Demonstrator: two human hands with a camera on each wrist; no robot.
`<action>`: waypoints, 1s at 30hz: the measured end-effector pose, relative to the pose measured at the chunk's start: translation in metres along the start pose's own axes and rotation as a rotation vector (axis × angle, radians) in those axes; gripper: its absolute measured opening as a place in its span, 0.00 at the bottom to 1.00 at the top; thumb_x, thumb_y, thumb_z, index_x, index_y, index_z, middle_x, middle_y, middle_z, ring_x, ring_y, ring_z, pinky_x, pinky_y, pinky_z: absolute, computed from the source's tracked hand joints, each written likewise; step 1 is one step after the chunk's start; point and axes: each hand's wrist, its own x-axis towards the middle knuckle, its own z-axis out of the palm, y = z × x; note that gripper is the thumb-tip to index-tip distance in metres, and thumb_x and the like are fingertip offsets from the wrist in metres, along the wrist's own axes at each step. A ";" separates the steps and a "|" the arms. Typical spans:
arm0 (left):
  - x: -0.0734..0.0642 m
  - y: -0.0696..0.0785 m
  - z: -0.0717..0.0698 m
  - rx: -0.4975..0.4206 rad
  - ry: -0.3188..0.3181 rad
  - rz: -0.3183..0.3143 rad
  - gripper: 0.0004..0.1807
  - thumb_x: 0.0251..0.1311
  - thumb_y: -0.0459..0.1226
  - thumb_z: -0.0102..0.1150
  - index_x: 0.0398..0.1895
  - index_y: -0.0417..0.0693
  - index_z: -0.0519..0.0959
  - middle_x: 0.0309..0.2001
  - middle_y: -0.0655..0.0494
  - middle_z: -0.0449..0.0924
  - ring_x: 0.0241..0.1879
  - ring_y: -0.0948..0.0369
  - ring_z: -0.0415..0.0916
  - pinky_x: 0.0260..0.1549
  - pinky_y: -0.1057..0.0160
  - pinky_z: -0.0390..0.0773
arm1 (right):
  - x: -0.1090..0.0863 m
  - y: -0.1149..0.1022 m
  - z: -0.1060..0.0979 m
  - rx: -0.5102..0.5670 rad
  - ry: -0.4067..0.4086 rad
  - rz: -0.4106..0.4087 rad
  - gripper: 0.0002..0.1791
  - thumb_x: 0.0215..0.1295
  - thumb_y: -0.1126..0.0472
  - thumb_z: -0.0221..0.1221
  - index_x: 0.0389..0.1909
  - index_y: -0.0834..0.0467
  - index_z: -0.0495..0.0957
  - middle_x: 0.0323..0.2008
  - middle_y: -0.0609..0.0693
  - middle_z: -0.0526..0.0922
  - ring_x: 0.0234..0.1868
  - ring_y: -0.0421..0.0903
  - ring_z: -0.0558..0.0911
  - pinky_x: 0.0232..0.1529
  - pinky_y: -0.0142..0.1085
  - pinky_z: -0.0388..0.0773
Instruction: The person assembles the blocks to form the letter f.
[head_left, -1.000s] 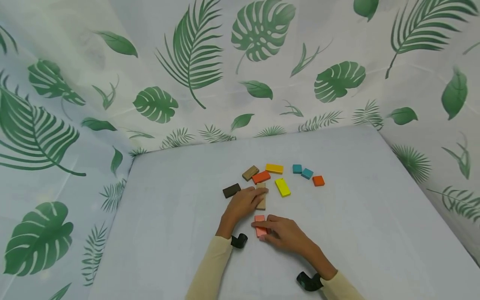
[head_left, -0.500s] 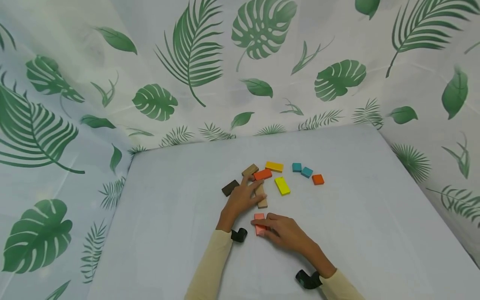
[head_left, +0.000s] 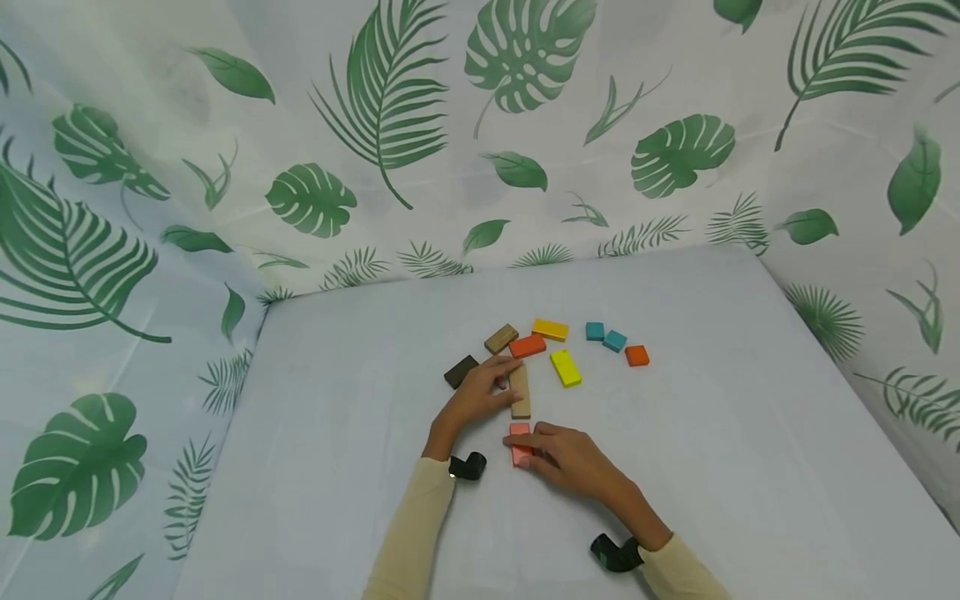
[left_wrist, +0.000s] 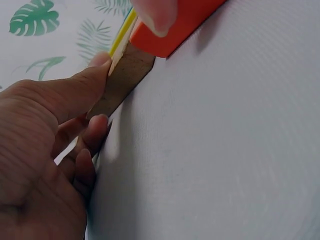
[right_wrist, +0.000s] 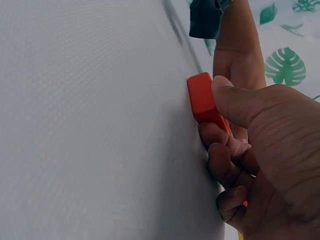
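My left hand [head_left: 474, 396] pinches a long tan wooden block [head_left: 522, 408] lying lengthwise on the table; in the left wrist view thumb and fingers grip its sides. Just nearer to me, in line with it, is a salmon-pink block [head_left: 520, 429], held between thumb and fingers of my right hand [head_left: 573, 460]. It looks redder in the wrist views, and in the left one its end overlaps the tan block's end. Beyond my left fingertips lies an orange-red block [head_left: 528, 346]. A dark brown block [head_left: 461, 372] sits by the left knuckles.
Behind lie a brown block [head_left: 501, 338] and an amber block [head_left: 551, 330]. To the right are a yellow block [head_left: 566, 367], two small teal blocks [head_left: 614, 340] and a small orange block [head_left: 637, 356]. Leaf-print cloth [head_left: 420, 192] rises behind the white table [head_left: 322, 417].
The tan block turned slightly aslant and is straight again under my left hand. The orange-red block has shifted a little right, away from its near end. My right hand stays on the salmon-pink block.
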 end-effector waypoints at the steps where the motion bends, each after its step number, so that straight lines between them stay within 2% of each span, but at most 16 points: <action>1: -0.001 0.000 0.000 -0.013 -0.001 0.013 0.31 0.62 0.45 0.64 0.67 0.44 0.71 0.62 0.49 0.73 0.38 0.62 0.71 0.41 0.67 0.70 | 0.000 0.000 0.000 0.003 -0.003 0.002 0.19 0.69 0.49 0.58 0.60 0.42 0.78 0.34 0.39 0.77 0.30 0.32 0.69 0.32 0.27 0.67; 9: -0.006 -0.007 0.003 -0.018 -0.003 0.060 0.30 0.63 0.43 0.63 0.67 0.43 0.71 0.63 0.46 0.72 0.45 0.59 0.72 0.48 0.61 0.72 | 0.001 0.001 0.000 0.016 -0.009 0.014 0.21 0.67 0.50 0.61 0.60 0.42 0.78 0.32 0.39 0.75 0.29 0.33 0.68 0.31 0.27 0.66; 18: -0.009 -0.008 0.004 -0.014 -0.057 0.004 0.34 0.61 0.46 0.65 0.70 0.48 0.68 0.66 0.50 0.68 0.50 0.60 0.71 0.54 0.60 0.72 | 0.000 0.001 0.000 0.008 -0.011 0.011 0.24 0.62 0.49 0.65 0.60 0.43 0.77 0.32 0.39 0.74 0.30 0.33 0.69 0.32 0.27 0.67; 30: -0.009 -0.011 0.002 -0.048 -0.083 0.013 0.38 0.59 0.46 0.67 0.71 0.47 0.66 0.67 0.51 0.66 0.53 0.60 0.70 0.56 0.61 0.71 | 0.002 0.003 0.002 -0.012 -0.005 0.004 0.24 0.62 0.48 0.64 0.61 0.41 0.77 0.32 0.38 0.74 0.30 0.34 0.69 0.32 0.27 0.66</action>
